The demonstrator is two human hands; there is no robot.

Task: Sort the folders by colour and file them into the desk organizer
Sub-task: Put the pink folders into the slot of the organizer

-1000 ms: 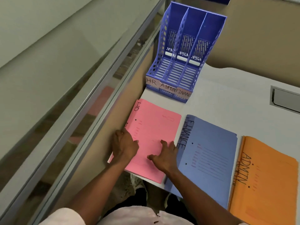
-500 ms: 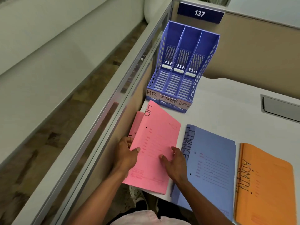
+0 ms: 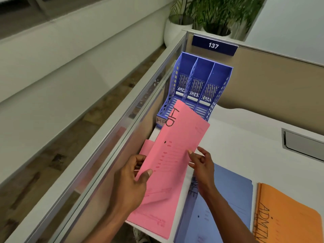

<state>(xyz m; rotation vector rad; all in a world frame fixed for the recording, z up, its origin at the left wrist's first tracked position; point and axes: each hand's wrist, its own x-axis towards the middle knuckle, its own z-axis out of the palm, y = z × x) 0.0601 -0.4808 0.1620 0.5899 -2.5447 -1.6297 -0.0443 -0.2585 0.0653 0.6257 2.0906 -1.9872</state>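
While the left grip (image 3: 129, 183) clasps the pink folder (image 3: 175, 141), the right grip (image 3: 201, 165) pinches its edge

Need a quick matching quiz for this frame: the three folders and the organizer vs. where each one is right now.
Things:
1. pink folder
2. blue folder
3. orange folder
4. organizer

Places:
A. flat on the desk, far right
B. upright at the back of the desk, slots empty
C. held above the desk, gripped by the left hand
D. flat on the desk, middle

Pairs: 1-C, 2-D, 3-A, 4-B
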